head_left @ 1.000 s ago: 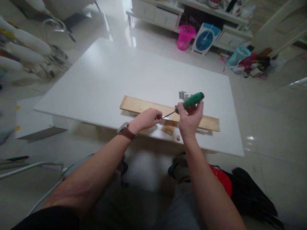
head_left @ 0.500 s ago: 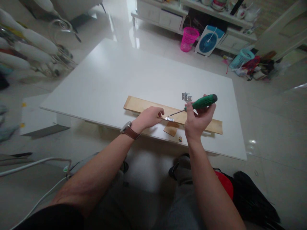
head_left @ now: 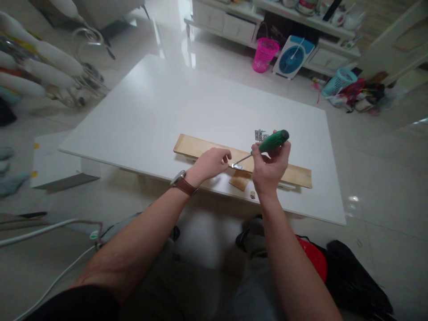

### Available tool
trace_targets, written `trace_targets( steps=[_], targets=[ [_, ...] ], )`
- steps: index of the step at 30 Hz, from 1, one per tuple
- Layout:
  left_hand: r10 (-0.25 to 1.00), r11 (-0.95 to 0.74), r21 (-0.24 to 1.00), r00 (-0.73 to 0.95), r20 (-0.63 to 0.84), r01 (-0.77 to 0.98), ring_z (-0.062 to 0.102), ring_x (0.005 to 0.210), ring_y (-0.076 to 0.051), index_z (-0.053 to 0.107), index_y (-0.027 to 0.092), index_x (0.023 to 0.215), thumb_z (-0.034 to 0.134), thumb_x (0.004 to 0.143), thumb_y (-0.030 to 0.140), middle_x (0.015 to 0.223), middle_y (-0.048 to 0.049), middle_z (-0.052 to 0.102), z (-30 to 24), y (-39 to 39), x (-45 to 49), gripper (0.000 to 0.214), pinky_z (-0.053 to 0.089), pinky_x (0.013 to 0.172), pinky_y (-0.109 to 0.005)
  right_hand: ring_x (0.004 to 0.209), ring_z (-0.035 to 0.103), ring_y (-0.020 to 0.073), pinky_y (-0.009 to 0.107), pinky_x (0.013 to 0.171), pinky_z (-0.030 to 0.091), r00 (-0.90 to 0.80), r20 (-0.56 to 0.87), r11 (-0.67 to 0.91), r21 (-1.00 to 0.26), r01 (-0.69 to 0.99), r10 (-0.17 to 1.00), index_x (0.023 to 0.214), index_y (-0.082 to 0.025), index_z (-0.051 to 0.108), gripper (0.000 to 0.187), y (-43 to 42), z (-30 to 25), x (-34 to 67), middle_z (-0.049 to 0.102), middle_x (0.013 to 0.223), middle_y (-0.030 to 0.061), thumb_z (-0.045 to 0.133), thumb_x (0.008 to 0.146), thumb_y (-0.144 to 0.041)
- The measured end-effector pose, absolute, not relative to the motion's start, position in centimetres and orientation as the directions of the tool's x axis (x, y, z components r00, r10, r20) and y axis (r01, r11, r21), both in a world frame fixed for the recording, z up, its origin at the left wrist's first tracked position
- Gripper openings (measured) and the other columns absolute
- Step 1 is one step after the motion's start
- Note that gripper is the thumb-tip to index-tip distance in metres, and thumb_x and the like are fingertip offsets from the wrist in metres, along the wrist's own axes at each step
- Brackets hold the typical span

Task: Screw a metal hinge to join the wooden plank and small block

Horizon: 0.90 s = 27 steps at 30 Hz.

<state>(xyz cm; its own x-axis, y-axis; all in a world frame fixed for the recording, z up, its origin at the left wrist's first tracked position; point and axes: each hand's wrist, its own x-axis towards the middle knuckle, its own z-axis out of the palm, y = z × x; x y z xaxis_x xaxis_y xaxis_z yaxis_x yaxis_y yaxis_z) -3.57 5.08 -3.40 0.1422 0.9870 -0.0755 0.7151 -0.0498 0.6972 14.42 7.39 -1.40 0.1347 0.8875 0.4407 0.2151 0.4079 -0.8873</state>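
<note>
My right hand is closed round the green handle of a screwdriver. The screwdriver slants down to the left, its tip at a small silver metal hinge on the near edge of a long wooden board. Just left of the hinge, my left hand lies over the board's near edge with curled fingers, gripping it; part of the grip is hidden. More silver hinges lie in a small pile beyond the board, partly behind my right hand.
The board lies on a large white panel. A small brown wooden piece and a small sticker are by its near edge. On the floor beyond stand a pink basket and a blue-and-white fan. A black bag lies at lower right.
My right hand and the screwdriver handle have shifted left, so the screwdriver stands steeper over the hinge. My left hand stays almost in place.
</note>
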Motion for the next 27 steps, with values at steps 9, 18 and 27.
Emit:
trace_targets(
  steps=[9, 18, 27],
  targets=[
    [0.991, -0.051, 0.717, 0.124, -0.050, 0.695, 0.073, 0.085, -0.020, 0.077, 0.015, 0.105, 0.067, 0.091, 0.010, 0.095, -0.0083, 0.081, -2.7, 5.0, -3.2, 0.017, 0.056, 0.080, -0.031, 0.098, 0.076, 0.0205, 0.030, 0.072, 0.067, 0.086, 0.432, 0.401, -0.883, 0.245, 0.898, 0.139, -0.033, 0.061, 0.055, 7.6, -1.8, 14.4, 0.072, 0.109, 0.0032, 0.081, 0.089, -0.041],
    [0.992, -0.128, 0.804, 0.086, 0.096, 0.580, 0.071, 0.078, -0.017, 0.075, 0.017, 0.099, 0.065, 0.085, 0.003, 0.095, -0.0058, 0.080, -3.3, 5.2, -2.7, 0.021, 0.057, 0.077, -0.030, 0.099, 0.074, 0.0188, 0.031, 0.071, 0.070, -0.028, 0.503, 0.492, -0.830, 0.262, 0.864, 0.152, -0.037, 0.055, 0.064, 8.0, -2.9, 14.5, 0.066, 0.130, 0.0056, 0.078, 0.092, -0.042],
    [0.976, -0.203, 0.917, -0.005, 0.218, 0.343, 0.075, 0.087, -0.014, 0.072, 0.017, 0.100, 0.059, 0.085, -0.001, 0.099, -0.0048, 0.080, -1.8, 5.2, -1.9, 0.027, 0.061, 0.079, -0.026, 0.096, 0.078, 0.0168, 0.031, 0.075, 0.071, -0.048, 0.566, 0.565, -0.805, 0.183, 0.823, 0.137, -0.039, 0.051, 0.051, 7.9, -2.8, 13.8, 0.069, 0.116, -0.0016, 0.079, 0.094, -0.037]
  ],
)
